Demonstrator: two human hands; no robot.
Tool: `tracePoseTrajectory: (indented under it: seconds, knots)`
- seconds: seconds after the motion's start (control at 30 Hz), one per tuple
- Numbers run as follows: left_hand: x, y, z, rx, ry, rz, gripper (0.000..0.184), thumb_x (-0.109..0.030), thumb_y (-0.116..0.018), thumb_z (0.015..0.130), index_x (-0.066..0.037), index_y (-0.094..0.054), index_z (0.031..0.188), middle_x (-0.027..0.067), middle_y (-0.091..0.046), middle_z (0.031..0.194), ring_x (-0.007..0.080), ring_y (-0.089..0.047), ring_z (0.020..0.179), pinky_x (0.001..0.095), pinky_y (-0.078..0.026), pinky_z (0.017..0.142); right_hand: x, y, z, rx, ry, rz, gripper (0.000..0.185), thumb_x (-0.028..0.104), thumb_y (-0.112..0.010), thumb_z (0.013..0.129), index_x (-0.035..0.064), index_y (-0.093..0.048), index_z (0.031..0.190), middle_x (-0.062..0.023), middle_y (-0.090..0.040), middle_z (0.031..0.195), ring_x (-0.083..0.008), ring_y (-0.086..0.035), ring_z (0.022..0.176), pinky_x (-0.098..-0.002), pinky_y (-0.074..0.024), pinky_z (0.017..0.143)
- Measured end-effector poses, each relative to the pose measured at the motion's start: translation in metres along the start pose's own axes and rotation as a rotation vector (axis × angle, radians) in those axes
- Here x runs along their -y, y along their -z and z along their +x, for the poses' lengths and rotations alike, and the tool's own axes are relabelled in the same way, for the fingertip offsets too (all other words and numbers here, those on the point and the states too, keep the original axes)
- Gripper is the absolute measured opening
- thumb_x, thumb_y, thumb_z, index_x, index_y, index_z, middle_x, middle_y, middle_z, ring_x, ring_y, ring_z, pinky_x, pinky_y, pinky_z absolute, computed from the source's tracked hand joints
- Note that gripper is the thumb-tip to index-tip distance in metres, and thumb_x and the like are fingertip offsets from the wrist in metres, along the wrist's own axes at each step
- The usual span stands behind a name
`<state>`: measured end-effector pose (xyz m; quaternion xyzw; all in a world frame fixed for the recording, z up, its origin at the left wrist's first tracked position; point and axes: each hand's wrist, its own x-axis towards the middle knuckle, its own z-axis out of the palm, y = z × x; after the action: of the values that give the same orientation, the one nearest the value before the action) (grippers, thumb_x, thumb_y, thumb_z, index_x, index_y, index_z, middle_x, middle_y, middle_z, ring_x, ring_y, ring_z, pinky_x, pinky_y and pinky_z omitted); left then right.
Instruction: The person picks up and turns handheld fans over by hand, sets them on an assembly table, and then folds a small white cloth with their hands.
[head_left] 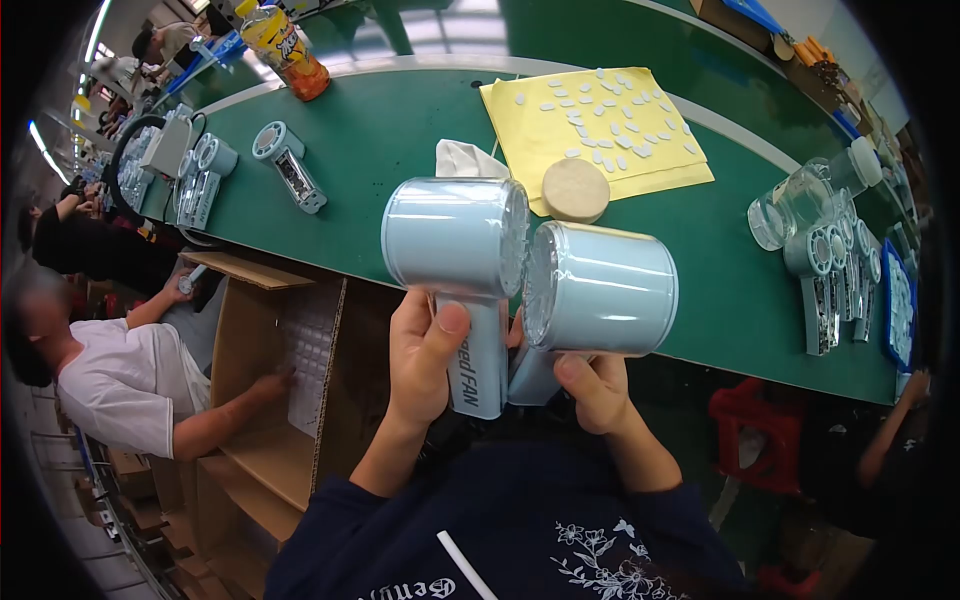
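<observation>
By the near edge of the desk [370,160], the left hand [422,350] has its fingers closed round one pale-blue fan [450,235] by its handle [477,365], the right hand [600,392] likewise round a second fan [612,290], grips low enough, seemingly, to leave both facing heads [513,238] uncovered.

And here's the first fan [450,235], pale blue and glossy, upright in the left hand [425,345], its drum-shaped head on top, dark "FAN" lettering running down the handle! Beside it, the second fan [605,290], matching blue, tilts in the right hand [595,385], the heads' clear, crinkly-looking fronts turned toward each other.
</observation>
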<state>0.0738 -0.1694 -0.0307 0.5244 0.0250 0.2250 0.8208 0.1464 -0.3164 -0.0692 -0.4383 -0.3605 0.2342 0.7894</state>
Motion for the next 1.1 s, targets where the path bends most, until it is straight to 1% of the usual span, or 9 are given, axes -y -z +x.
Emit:
tracePoseTrajectory:
  seconds: [0.23, 0.4, 0.43, 0.63, 0.77, 0.87, 0.97, 1.03, 1.1]
  knots:
    - [0.001, -0.01, -0.006, -0.163, -0.1, 0.194, 0.039, -0.023, -0.068, 0.09, 0.004, -0.052, 0.112, 0.0136, -0.065, 0.096, 0.0188, -0.067, 0.078, 0.0298, -0.055, 0.071, 0.005, -0.021, 0.007, -0.292, 0.109, -0.268, 0.02, 0.003, -0.058, 0.087, -0.0035, -0.065, 0.105, -0.0085, -0.067, 0.091, -0.0158, -0.064, 0.082, -0.0285, -0.0493, 0.074]
    - [0.019, 0.007, -0.019, -0.207, -0.271, 0.703, 0.037, -0.017, -0.07, 0.088, 0.006, -0.055, 0.113, 0.0176, -0.065, 0.106, 0.0205, -0.067, 0.086, 0.0327, -0.053, 0.076, 0.002, -0.033, 0.001, -0.423, 0.149, -0.432, 0.02, 0.002, -0.059, 0.085, -0.0025, -0.067, 0.103, -0.0079, -0.067, 0.083, -0.0177, -0.063, 0.074, -0.0283, -0.049, 0.07]
    - [0.023, 0.009, -0.021, -0.222, -0.346, 0.866, 0.037, -0.016, -0.07, 0.087, 0.007, -0.056, 0.113, 0.0191, -0.064, 0.109, 0.0208, -0.066, 0.087, 0.0332, -0.053, 0.077, 0.001, -0.036, -0.001, -0.424, 0.154, -0.453, 0.021, 0.002, -0.059, 0.086, -0.0024, -0.067, 0.105, -0.0096, -0.067, 0.087, -0.0198, -0.064, 0.077, -0.0293, -0.0493, 0.072]
    - [0.035, 0.011, -0.022, -0.26, -0.408, 0.99, 0.041, -0.015, -0.07, 0.082, 0.006, -0.059, 0.115, 0.029, -0.054, 0.127, 0.0402, -0.056, 0.111, 0.0456, -0.037, 0.102, -0.018, -0.044, -0.012, -0.347, 0.129, -0.509, 0.025, 0.001, -0.058, 0.09, -0.0047, -0.064, 0.114, -0.0192, -0.066, 0.108, -0.0313, -0.064, 0.102, -0.0383, -0.0475, 0.091]
    - [0.042, 0.024, -0.02, -0.188, -0.613, 1.22, 0.049, -0.018, -0.066, 0.085, 0.009, -0.051, 0.124, 0.0245, -0.054, 0.125, 0.0334, -0.059, 0.096, 0.042, -0.044, 0.092, -0.022, -0.043, -0.017, -0.244, 0.156, -0.639, 0.033, 0.004, -0.052, 0.093, -0.0078, -0.054, 0.123, -0.0219, -0.057, 0.123, -0.0359, -0.052, 0.118, -0.0424, -0.0374, 0.102]
    - [0.05, 0.016, -0.02, -0.271, -0.585, 0.997, 0.046, -0.026, -0.055, 0.095, 0.008, -0.047, 0.124, 0.0211, -0.056, 0.118, 0.029, -0.059, 0.094, 0.039, -0.047, 0.086, -0.027, -0.04, -0.022, -0.185, 0.203, -0.667, 0.044, 0.01, -0.041, 0.098, -0.0115, -0.037, 0.137, -0.0241, -0.043, 0.141, -0.0354, -0.038, 0.134, -0.0405, -0.0267, 0.112]
    - [0.067, 0.025, -0.028, -0.264, -0.458, 0.676, 0.044, -0.032, -0.04, 0.102, 0.006, -0.045, 0.122, 0.0211, -0.055, 0.114, 0.0274, -0.057, 0.098, 0.0367, -0.048, 0.081, -0.04, -0.037, -0.03, -0.212, 0.192, -0.594, 0.047, 0.015, -0.044, 0.098, -0.0085, -0.036, 0.138, -0.0221, -0.043, 0.14, -0.0331, -0.04, 0.132, -0.0389, -0.0286, 0.111]
    - [0.066, 0.028, -0.03, -0.217, -0.485, 0.719, 0.045, -0.034, -0.034, 0.103, 0.006, -0.043, 0.122, 0.0228, -0.054, 0.114, 0.0287, -0.055, 0.101, 0.0375, -0.048, 0.083, -0.053, -0.034, -0.046, -0.194, -0.014, -0.396, 0.049, 0.02, -0.048, 0.097, -0.0058, -0.037, 0.138, -0.0191, -0.045, 0.139, -0.0299, -0.043, 0.129, -0.0378, -0.0319, 0.11]
    - [0.064, 0.029, -0.032, -0.166, -0.485, 0.7, 0.046, -0.035, -0.034, 0.104, 0.005, -0.042, 0.124, 0.0246, -0.052, 0.115, 0.031, -0.054, 0.103, 0.0389, -0.048, 0.085, -0.076, -0.023, -0.052, -0.108, -0.056, -0.623, 0.046, 0.021, -0.05, 0.095, -0.0027, -0.041, 0.134, -0.0156, -0.048, 0.131, -0.0254, -0.049, 0.12, -0.0359, -0.0413, 0.101]
